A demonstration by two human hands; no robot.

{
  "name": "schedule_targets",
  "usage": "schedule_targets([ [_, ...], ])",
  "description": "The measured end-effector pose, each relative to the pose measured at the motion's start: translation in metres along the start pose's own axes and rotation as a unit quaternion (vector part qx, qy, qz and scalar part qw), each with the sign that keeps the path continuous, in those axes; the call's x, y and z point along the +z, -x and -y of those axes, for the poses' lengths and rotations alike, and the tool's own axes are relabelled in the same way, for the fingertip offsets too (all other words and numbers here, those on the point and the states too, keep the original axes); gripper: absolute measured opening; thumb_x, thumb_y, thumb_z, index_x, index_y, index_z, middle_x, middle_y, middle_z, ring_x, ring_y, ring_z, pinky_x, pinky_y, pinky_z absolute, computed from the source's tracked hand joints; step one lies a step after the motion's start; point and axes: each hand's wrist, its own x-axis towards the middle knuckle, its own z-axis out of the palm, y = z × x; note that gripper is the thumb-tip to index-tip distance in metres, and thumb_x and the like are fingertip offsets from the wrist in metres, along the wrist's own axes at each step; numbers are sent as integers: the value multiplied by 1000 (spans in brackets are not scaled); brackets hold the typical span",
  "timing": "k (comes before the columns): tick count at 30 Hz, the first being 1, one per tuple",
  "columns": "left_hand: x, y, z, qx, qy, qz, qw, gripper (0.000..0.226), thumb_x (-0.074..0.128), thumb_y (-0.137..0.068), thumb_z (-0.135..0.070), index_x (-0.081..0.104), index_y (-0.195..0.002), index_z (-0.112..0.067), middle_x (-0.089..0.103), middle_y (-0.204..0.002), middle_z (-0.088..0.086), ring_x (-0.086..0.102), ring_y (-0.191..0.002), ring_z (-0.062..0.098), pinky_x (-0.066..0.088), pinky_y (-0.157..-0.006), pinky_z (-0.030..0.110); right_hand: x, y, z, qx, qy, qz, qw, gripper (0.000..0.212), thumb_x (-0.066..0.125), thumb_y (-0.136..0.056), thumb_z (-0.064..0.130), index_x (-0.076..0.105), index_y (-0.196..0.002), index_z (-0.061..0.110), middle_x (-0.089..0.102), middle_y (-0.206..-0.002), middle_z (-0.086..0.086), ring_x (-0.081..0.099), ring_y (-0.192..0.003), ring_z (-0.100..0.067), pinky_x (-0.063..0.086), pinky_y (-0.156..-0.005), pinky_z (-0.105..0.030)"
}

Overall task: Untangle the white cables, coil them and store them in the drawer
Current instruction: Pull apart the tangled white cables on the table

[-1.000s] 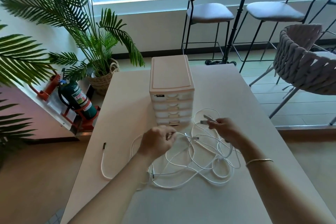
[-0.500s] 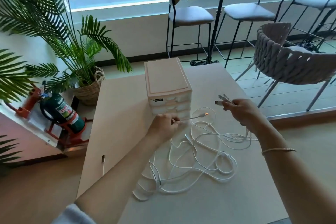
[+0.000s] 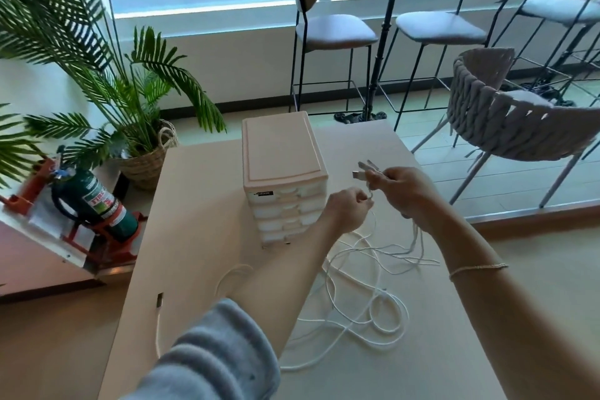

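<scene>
From the head view, both hands hover above the surface [image 3: 201,237] beside the drawer unit [image 3: 282,178]. The left hand [image 3: 349,209] pinches a cable end; the right hand [image 3: 402,190] grips several plugs. The white cables [image 3: 373,312] lie tangled below.

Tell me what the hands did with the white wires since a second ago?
The left hand carried its pinched cable end up off the pale table to meet the right hand, which rose too, gripping its plug ends. More of the tangled white cables hangs lifted. Nothing was let go. The pink plastic drawer unit stayed closed, and one loose plug stayed put.
</scene>
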Motion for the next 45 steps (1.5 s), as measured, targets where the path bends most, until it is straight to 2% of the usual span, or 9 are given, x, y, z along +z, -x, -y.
schedule_targets([
  [6, 20, -9, -8, 19, 71, 43, 996, 35, 56, -91, -15, 54, -126, -6, 63, -120, 13, 57, -114, 24, 41, -91, 25, 5, -17, -6, -14, 55, 17, 998, 36, 61, -85, 36, 51, -56, 17, 45, -50, 1, 39, -46, -12, 26, -44, -26],
  [11, 15, 6, 52, -62, 65, 116, 989, 37, 58, -90, -10, 51, -126, -8, 64, -116, 12, 60, -93, 16, 44, -74, 20, 36, -22, -37, 25, 107, 83, 991, 33, 61, -86, 32, 52, -58, 16, 48, -55, -1, 50, -63, -21, 30, -48, -25],
  [19, -26, 80, 156, -114, -231, 213, 942, 27, 53, -87, -5, 65, -111, -10, 63, -110, 3, 50, -73, 2, 34, -54, -2, 83, -12, -53, 67, 26, 201, 977, 36, 63, -83, 43, 57, -66, 12, 34, -49, -1, 28, -38, -12, 18, -37, -16],
  [23, -18, 100, 190, -118, -314, 261, 905, 35, 53, -80, -4, 68, -108, -18, 64, -112, 5, 61, -100, 19, 50, -86, 25, 103, 2, -46, 61, 32, 267, 961, 35, 59, -85, 48, 65, -69, 16, 31, -39, 7, 25, -37, -11, 20, -39, -19],
  [26, -15, 107, 198, -96, -338, 265, 898, 34, 61, -75, -10, 69, -108, -15, 68, -106, 9, 63, -100, 24, 52, -89, 32, 112, 12, -37, 42, 44, 282, 958, 37, 59, -87, 43, 68, -87, 7, 30, -45, 3, 22, -33, -9, 18, -37, -17],
  [32, -19, 118, 208, -49, -365, 224, 902, 35, 55, -78, -13, 69, -110, -17, 65, -111, 9, 54, -109, 23, 45, -87, 29, 123, 22, -35, 33, 54, 294, 954, 33, 59, -86, 45, 63, -77, 14, 28, -44, 4, 20, -30, -9, 16, -34, -13],
  [36, -28, 120, 207, -108, -249, 194, 943, 25, 68, -75, -8, 73, -99, -11, 70, -95, 6, 62, -88, 15, 36, -59, 11, 129, 26, -37, 45, 34, 299, 953, 35, 54, -89, 46, 64, -81, 13, 26, -41, 4, 21, -35, -12, 17, -36, -16],
  [41, -45, 116, 191, -136, 30, 88, 986, 5, 72, -77, -5, 73, -81, -3, 60, -55, -15, 52, -57, -3, 38, -61, 12, 133, 30, -32, 70, -69, 305, 947, 30, 47, -95, 38, 61, -79, 15, 30, -57, 0, 23, -44, -10, 18, -38, -17],
  [45, -48, 110, 164, -175, 337, -82, 921, 19, 52, -94, -9, 61, -77, -10, 67, -54, -6, 63, -52, 2, 50, -59, 16, 140, 34, -22, 86, -208, 293, 929, 24, 42, -99, 28, 56, -84, 14, 29, -55, 2, 23, -36, -5, 18, -35, -16],
])
